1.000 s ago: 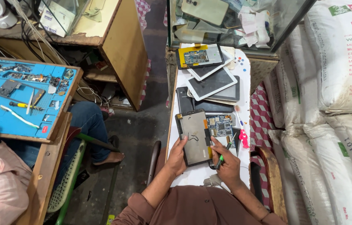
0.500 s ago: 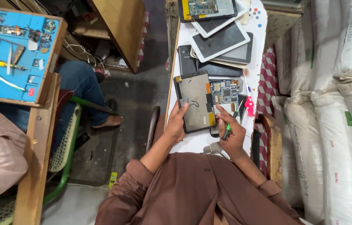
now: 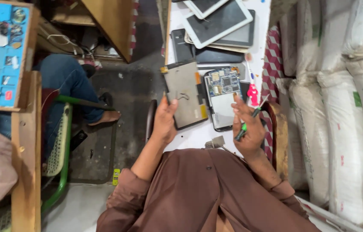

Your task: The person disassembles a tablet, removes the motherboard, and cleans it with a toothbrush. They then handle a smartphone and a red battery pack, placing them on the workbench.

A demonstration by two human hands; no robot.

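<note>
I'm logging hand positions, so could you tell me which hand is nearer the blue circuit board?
Right. The right hand hovers beside the circuit board; the left hand holds the grey panel farther left.

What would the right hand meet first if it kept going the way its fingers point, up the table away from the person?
Likely the opened tablet with its bare circuit board, just beyond the right hand, which holds a green-handled screwdriver. Height above it is unclear.

Clad in a plain brown long-sleeved shirt (image 3: 207, 193), small dark button near 12 o'clock of the chest, sleeves pushed up past both elbows, creased; forearms and hands bare, no rings.
</note>
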